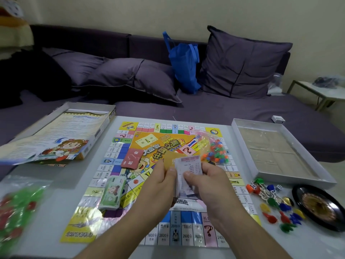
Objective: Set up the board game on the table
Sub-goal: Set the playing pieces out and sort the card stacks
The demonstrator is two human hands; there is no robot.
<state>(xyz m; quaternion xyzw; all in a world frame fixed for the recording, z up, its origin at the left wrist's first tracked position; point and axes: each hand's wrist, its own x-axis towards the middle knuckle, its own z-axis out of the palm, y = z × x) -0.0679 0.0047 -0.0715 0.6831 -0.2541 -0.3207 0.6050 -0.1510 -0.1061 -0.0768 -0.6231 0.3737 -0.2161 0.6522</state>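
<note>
Cards (189, 171) are pinched by left hand (164, 181) and right hand (209, 181) — best squared before being laid on the board (115, 156).

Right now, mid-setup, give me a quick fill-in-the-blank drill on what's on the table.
1. Both the left hand and the right hand hold a stack of ____ above the game board.
2. The red card deck lies ____ the board.
3. The black roulette wheel sits on the table to the ____ of the board.
4. The blue bag stands on the ____.

Missing words: cards; on; right; sofa
</note>
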